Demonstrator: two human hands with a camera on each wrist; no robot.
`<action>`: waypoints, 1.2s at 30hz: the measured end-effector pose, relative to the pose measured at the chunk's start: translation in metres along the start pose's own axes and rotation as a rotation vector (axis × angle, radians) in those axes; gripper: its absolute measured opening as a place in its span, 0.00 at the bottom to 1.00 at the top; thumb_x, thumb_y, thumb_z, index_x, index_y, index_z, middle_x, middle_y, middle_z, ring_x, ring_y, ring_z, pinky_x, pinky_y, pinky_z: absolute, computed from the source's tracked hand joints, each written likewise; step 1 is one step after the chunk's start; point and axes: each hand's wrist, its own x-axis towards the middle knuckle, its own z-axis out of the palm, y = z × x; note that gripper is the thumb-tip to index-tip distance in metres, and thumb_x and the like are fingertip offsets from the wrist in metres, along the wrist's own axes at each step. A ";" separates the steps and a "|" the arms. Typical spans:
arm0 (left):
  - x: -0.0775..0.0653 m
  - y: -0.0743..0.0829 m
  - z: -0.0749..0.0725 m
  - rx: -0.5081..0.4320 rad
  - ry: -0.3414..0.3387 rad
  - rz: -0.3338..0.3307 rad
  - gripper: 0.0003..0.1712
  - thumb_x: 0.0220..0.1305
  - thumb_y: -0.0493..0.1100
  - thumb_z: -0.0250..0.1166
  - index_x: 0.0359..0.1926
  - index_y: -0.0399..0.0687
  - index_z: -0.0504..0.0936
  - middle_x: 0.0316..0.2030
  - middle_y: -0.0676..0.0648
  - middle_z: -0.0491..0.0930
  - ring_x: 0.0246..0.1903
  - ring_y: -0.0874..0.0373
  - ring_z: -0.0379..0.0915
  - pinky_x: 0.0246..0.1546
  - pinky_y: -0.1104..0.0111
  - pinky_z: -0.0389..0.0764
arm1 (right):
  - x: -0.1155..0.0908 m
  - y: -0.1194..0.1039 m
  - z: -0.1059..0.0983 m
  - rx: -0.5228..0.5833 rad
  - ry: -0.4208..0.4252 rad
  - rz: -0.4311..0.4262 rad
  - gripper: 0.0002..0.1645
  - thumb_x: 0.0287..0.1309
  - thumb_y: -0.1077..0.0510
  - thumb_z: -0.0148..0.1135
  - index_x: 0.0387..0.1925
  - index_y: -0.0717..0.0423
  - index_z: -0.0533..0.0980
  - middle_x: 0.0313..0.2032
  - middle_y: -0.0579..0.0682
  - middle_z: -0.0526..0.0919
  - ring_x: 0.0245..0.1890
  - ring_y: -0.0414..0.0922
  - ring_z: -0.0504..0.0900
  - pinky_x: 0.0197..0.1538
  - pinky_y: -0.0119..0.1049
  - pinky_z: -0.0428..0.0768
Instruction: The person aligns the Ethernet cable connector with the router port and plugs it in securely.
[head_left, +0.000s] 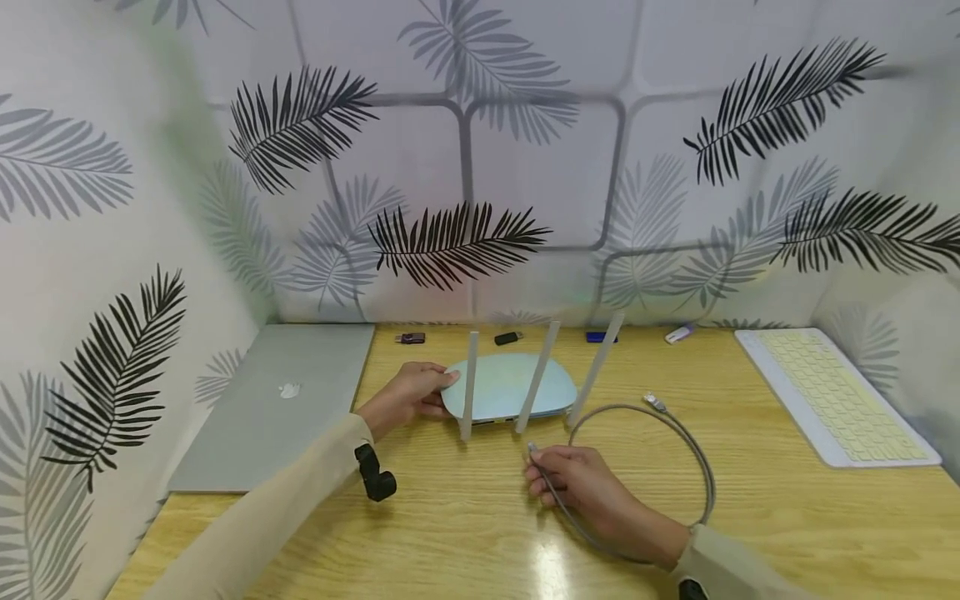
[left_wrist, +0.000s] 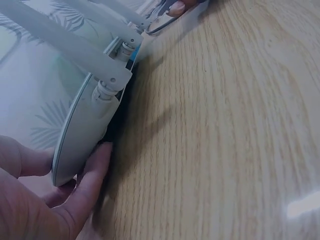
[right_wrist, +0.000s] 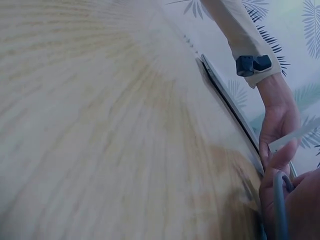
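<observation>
A pale blue-white router (head_left: 502, 385) with three upright antennas is at the middle of the wooden table. My left hand (head_left: 415, 392) grips its left end, thumb on top and fingers beneath; the left wrist view shows the fingers curled under the router's edge (left_wrist: 82, 130). In front of the router, my right hand (head_left: 581, 492) pinches one end of a grey Ethernet cable (head_left: 703, 467), its plug pointing toward the router's back side. The cable loops round to the right, and its other plug (head_left: 655, 402) lies on the table. In the right wrist view the cable (right_wrist: 280, 205) crosses the fingers.
A silver laptop (head_left: 300, 417) lies closed on the left. Along the back edge are a dark red USB stick (head_left: 411, 338), a black one (head_left: 508, 338), a blue one (head_left: 602, 337) and a white-purple one (head_left: 678, 334). A white keyboard (head_left: 836, 396) sits at the right.
</observation>
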 end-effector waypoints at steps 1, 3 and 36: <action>0.000 0.000 0.000 -0.005 -0.003 -0.003 0.24 0.70 0.47 0.61 0.62 0.40 0.74 0.40 0.41 0.85 0.30 0.56 0.83 0.33 0.64 0.86 | 0.001 0.000 0.003 0.011 0.016 -0.006 0.19 0.70 0.55 0.55 0.48 0.70 0.76 0.32 0.45 0.83 0.31 0.36 0.81 0.35 0.27 0.81; 0.000 0.000 0.000 -0.014 -0.013 -0.003 0.24 0.71 0.46 0.60 0.63 0.39 0.73 0.40 0.41 0.84 0.30 0.56 0.82 0.34 0.64 0.86 | 0.003 0.001 0.008 0.030 0.048 -0.016 0.19 0.69 0.56 0.55 0.48 0.70 0.76 0.32 0.45 0.83 0.31 0.36 0.81 0.35 0.28 0.81; 0.005 -0.002 0.004 0.042 -0.023 -0.006 0.21 0.72 0.45 0.58 0.60 0.38 0.77 0.38 0.45 0.83 0.31 0.59 0.79 0.29 0.71 0.83 | 0.036 0.004 0.055 0.282 0.162 -0.073 0.22 0.71 0.58 0.52 0.53 0.77 0.70 0.33 0.48 0.84 0.33 0.36 0.82 0.39 0.25 0.81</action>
